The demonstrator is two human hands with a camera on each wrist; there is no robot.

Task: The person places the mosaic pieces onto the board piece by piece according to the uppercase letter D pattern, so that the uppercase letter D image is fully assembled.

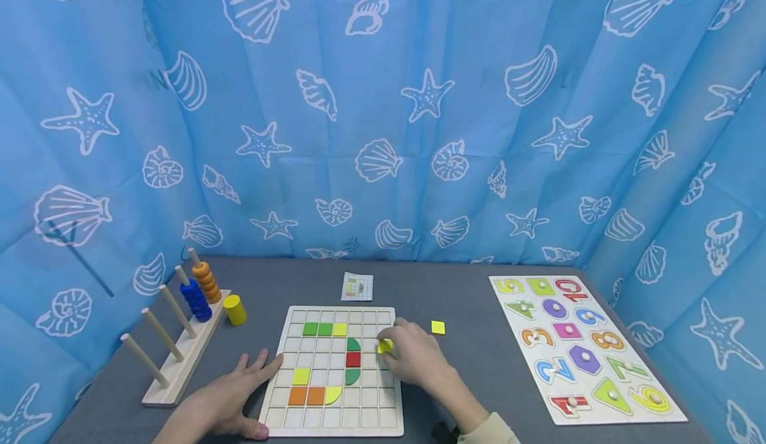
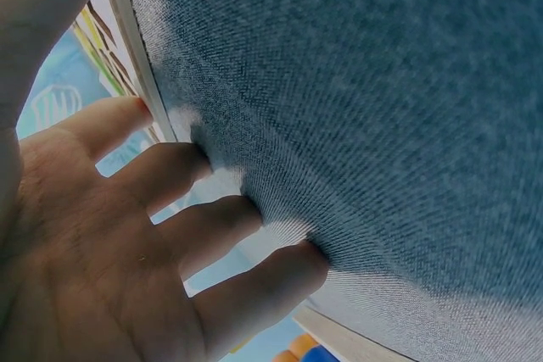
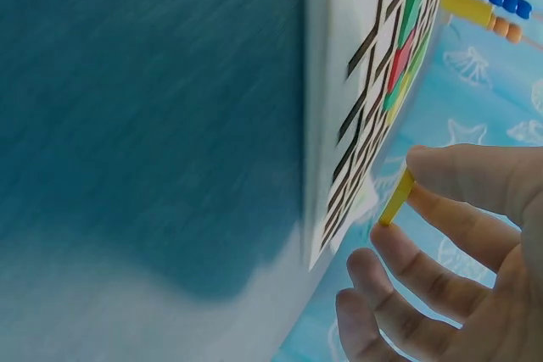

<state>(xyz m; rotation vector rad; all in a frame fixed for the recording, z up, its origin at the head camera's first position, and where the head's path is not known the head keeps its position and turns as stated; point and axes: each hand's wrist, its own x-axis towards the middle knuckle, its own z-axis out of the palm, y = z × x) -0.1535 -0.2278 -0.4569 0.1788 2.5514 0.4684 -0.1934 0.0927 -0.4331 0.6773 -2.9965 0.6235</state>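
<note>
A white grid board (image 1: pixel 314 424) lies on the table with green, red, yellow and orange tiles in some cells. Over its right side, my right hand (image 1: pixel 417 356) pinches a yellow tile (image 1: pixel 385 346) between thumb and fingertips. The right wrist view shows this yellow tile (image 3: pixel 397 199) edge-on, raised above the surface. My left hand (image 1: pixel 235 396) rests at the board's left edge, fingers spread, thumb by the near corner. In the left wrist view the fingertips of the left hand (image 2: pixel 110 243) meet the grey table.
A loose yellow square tile (image 1: pixel 438 328) lies right of the board. Behind the board stands a small pattern card (image 1: pixel 357 287). At left are a wooden peg rack (image 1: pixel 173 377) with blue and orange beads and a yellow cylinder (image 1: pixel 235 310). A number-and-shape puzzle board (image 1: pixel 589 381) lies at right.
</note>
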